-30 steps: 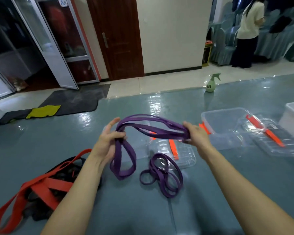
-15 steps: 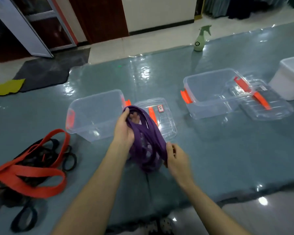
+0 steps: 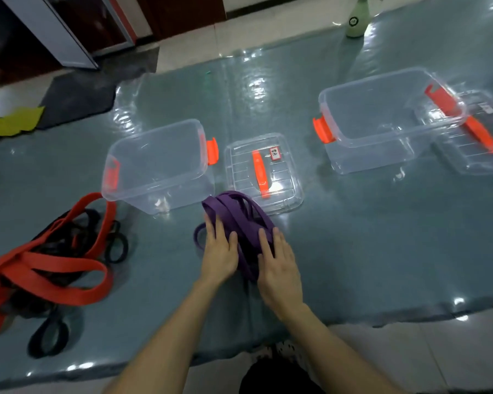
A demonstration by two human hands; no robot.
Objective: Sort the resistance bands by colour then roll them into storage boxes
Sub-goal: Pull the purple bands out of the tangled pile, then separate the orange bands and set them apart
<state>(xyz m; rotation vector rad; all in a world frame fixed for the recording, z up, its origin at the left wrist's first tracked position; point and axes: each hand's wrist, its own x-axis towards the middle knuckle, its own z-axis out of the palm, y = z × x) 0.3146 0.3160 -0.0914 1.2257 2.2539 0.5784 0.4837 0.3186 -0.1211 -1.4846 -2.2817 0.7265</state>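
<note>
1. Both forearms reach in from the near edge over the grey-green table cover (image 3: 382, 237).
2. The left hand (image 3: 218, 254) lies flat, fingers straight and not gripping, pressing on the left part of a bundle of purple bands (image 3: 236, 217).
3. The right hand (image 3: 281, 265) is also flat and relaxed, its fingertips resting on the right side of the same bundle.
4. The purple bands lie on the cover between and under the two sets of fingers. They stretch away from the hands, and one loop sticks out just left of the left hand.
5. To the left, well apart from the hands, red bands (image 3: 54, 268) lie tangled with black bands (image 3: 49, 334) in a loose heap.
6. Just beyond the purple bundle lies a clear lid (image 3: 285, 180) with an orange handle. Whether the bundle's far end touches it cannot be told.
7. Left of the lid stands a clear box (image 3: 160, 194) with orange clips.
8. Further right stands a second clear box (image 3: 367, 155), with a second lid (image 3: 473, 163) beside it.
9. At the far edge stands a pale green spray bottle (image 3: 355, 24).
</note>
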